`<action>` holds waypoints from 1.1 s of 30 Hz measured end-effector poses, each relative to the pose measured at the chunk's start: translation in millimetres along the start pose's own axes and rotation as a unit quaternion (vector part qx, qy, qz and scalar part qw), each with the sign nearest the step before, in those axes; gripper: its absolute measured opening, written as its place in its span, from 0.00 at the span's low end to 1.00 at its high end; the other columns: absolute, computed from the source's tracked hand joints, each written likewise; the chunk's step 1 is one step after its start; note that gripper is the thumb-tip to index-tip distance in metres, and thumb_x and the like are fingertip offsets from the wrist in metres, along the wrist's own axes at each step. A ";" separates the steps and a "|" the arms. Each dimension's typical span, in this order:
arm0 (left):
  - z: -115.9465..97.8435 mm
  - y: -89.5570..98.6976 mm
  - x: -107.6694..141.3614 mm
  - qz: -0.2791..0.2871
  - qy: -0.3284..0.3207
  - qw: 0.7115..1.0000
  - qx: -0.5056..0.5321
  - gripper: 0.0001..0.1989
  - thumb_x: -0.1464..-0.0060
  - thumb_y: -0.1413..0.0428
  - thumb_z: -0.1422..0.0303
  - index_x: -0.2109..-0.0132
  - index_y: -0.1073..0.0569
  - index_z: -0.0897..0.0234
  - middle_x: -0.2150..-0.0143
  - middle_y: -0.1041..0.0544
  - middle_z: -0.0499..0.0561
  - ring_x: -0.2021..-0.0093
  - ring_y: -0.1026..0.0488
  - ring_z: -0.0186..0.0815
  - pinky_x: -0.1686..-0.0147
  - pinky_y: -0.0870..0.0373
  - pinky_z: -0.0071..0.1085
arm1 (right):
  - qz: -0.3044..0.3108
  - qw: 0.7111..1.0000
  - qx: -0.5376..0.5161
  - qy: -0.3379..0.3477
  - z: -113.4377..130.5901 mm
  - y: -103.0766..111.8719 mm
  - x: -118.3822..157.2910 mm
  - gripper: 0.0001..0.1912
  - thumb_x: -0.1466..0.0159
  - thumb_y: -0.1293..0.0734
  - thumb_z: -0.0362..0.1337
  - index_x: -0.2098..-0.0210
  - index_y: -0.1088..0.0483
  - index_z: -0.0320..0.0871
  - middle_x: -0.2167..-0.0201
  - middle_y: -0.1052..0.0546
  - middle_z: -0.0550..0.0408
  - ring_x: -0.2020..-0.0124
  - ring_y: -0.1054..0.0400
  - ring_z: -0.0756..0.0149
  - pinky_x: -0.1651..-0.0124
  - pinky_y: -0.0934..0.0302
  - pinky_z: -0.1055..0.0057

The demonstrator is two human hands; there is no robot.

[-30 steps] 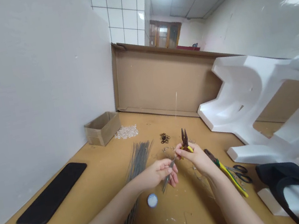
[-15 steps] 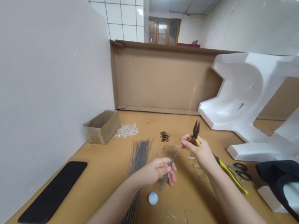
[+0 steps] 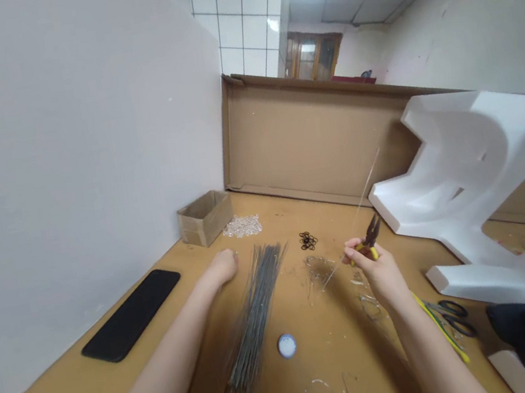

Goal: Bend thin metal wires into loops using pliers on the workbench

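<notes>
the brown table (image 3: 326, 327) carries everything; at its right side stands a big white foam piece (image 3: 443, 185). a black flat slab (image 3: 131, 318) lies at the left. the bundle of grey wires (image 3: 258, 322) lies in the middle, between the two arms. at the far left is a small cardboard box (image 3: 193, 230). the right hand (image 3: 379, 267), to the right of the bundle, is closed around the pliers (image 3: 371, 242), whose tips point to the far side. the left hand (image 3: 224, 265), near the box, is curled; i cannot tell if it has hold of something. just beside the box is a heap of clear pieces (image 3: 242, 226). black rings (image 3: 307, 240) lie beyond the bundle, to its right. a blue-edged round lid (image 3: 287, 346) lies nearer. the smallest is a thin wire (image 3: 334, 272), pinched in the right hand's fingers.
</notes>
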State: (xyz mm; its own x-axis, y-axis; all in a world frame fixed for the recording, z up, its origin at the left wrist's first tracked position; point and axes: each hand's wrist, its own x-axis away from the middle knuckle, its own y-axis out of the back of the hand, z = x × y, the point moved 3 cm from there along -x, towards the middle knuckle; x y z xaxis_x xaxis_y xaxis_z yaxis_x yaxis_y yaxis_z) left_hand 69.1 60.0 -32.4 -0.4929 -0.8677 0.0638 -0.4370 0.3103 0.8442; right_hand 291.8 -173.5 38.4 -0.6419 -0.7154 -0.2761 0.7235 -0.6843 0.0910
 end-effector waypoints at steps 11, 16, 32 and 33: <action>-82.8 0.3 49.4 0.012 -0.156 0.982 0.102 0.12 0.46 0.55 0.67 0.58 0.30 0.64 0.62 0.25 0.52 0.67 0.30 0.32 0.68 0.37 0.26 | 0.105 0.993 -0.047 -0.014 -2.7 -24.1 12.2 0.10 0.49 0.32 0.40 0.71 0.33 0.41 0.79 0.30 0.58 0.75 0.36 0.69 0.67 0.43 0.71; -135.4 -22.8 95.0 0.261 -0.219 0.850 0.402 0.15 0.51 0.49 0.59 0.64 0.31 0.68 0.68 0.24 0.52 0.80 0.40 0.24 0.83 0.47 0.21 | 0.128 0.991 -0.041 -0.029 -0.3 -34.2 20.4 0.10 0.49 0.32 0.40 0.72 0.33 0.40 0.75 0.30 0.57 0.73 0.37 0.69 0.67 0.43 0.72; -135.9 -32.3 95.0 0.235 -0.181 0.861 0.414 0.09 0.52 0.52 0.64 0.70 0.33 0.66 0.86 0.35 0.42 0.87 0.46 0.23 0.86 0.51 0.19 | 0.086 0.995 0.040 0.021 4.0 -36.3 22.2 0.10 0.47 0.34 0.42 0.73 0.33 0.40 0.76 0.31 0.56 0.73 0.37 0.68 0.67 0.43 0.72; -136.0 -32.3 95.2 0.233 -0.182 0.860 0.416 0.09 0.52 0.52 0.64 0.70 0.33 0.66 0.86 0.35 0.42 0.87 0.46 0.23 0.86 0.51 0.19 | 0.084 0.995 0.044 0.025 3.6 -36.1 22.5 0.10 0.47 0.34 0.42 0.72 0.33 0.40 0.75 0.30 0.56 0.73 0.37 0.68 0.67 0.43 0.72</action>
State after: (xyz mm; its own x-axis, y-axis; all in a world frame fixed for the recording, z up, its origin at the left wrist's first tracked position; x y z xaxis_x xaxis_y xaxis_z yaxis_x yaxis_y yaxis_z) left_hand 138.6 -85.4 18.8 -0.8973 -0.4414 -0.0070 -0.4402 0.8934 0.0892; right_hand 250.2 -165.4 32.3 -0.4985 -0.8145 -0.2967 0.7935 -0.5666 0.2221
